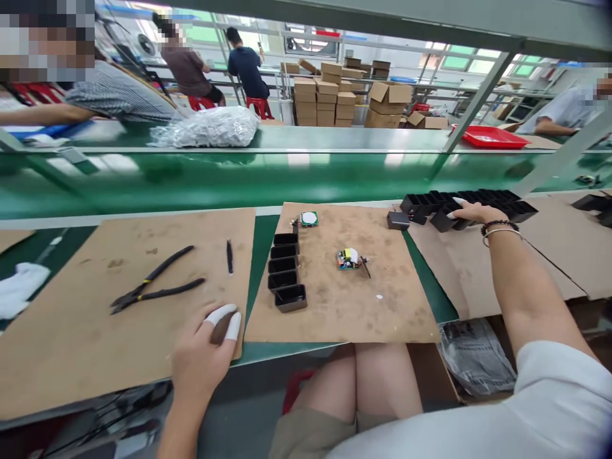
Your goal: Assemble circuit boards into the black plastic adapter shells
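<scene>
My left hand rests at the right edge of the left cardboard sheet, white covers on its fingertips, thumb and forefinger apart with nothing held. Far to the right, my right hand pinches a black plastic case at the front of a cluster of black cases. A row of several open black cases stands on the middle cardboard sheet. To their right lies a small circuit board with yellow and white parts. A green board with a white disc sits behind the row.
Black-handled pliers and a dark pen-like tool lie on the left cardboard. Another black case stands at the back right. Beyond the green bench are a plastic-wrapped bundle, a red tray and several people.
</scene>
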### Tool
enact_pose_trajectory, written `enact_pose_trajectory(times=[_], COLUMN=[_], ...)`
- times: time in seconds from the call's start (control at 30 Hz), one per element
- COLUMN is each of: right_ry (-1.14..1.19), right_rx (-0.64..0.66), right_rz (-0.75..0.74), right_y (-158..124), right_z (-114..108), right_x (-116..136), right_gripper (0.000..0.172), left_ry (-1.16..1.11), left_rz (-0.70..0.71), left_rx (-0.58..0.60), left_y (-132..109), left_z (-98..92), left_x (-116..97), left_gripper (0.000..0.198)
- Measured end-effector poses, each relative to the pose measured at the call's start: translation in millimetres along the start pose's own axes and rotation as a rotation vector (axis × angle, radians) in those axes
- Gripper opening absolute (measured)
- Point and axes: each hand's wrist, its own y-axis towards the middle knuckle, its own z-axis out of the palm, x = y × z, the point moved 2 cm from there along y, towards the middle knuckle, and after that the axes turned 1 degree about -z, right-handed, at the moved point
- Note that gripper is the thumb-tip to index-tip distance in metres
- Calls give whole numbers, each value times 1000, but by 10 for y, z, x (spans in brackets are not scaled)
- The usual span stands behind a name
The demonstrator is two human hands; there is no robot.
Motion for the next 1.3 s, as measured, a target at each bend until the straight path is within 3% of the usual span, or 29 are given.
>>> enact_pose_trajectory(times=[0.1,0.17,0.37,0.5,0.63,0.77,0.9,1.13,1.3], right_ry=[31,47,65,94,289,258,100,89,204], right_rx=[131,144,2,-170,-48,84,143,216,292], right_rz=[53,69,4,-271,-734,-1048,-1266,-1403,-1431], right_y=[-69,-158,-550,-1011,-1671,-2187,-2397,-2519,-2540], right_z=[-5,-48,-420,-863,-1086,-954,-737,-615,-620], right_x=[33,65,92,470,1270,2052,2535,2695,2709], right_gripper=[46,51,63,60,63,70,71,90,90], left_ry=[-3,-6,22,18,14,25,18,-8,-173], left_rz=[-29,-44,-34,-14,-6,-13,-7,-39,-249], left_rx=[6,10,-8,-22,-21,-30,-19,-10,166], left_y=[-1,0,3,5,16,26,25,23,43], left_z=[-8,-14,-14,-18,-27,-40,-50,-33,-50], left_x=[-37,-57,-102,-120,-132,-141,-151,-144,-156], left_gripper=[26,24,22,22,23,23,25,25,39])
